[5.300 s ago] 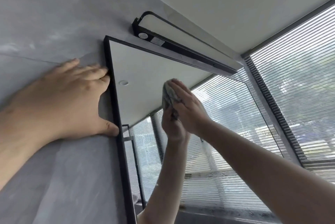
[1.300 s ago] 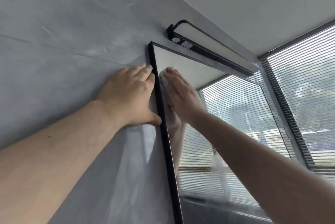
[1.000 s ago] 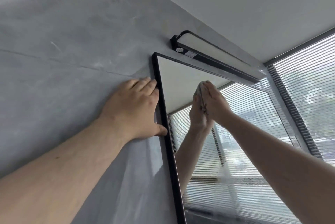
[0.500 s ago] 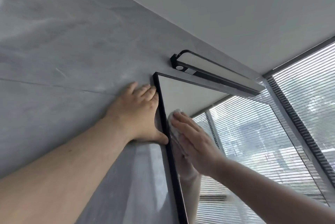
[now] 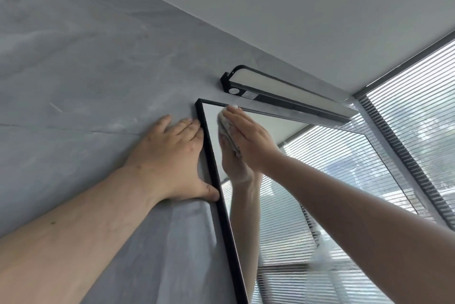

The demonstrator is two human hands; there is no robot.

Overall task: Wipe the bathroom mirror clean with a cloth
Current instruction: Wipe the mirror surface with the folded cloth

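- Left grip [image 5: 172, 158], fingers flat and slightly spread, rests on the wall [image 5: 98, 77] beside the mirror [image 5: 357, 160].
- Right grip [image 5: 248, 138], fingers straight together, presses cloth [image 5: 225, 125] against mirror's upper corner.

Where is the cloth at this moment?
In the head view the cloth sits under the right hand, flat against the mirror near its top left corner, just below the wall lamp.

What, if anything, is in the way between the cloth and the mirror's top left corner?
Nothing I can see. The right hand presses the cloth flat on the mirror, right by that corner, with only bare glass between. The left hand rests on the wall beside it, off the glass.
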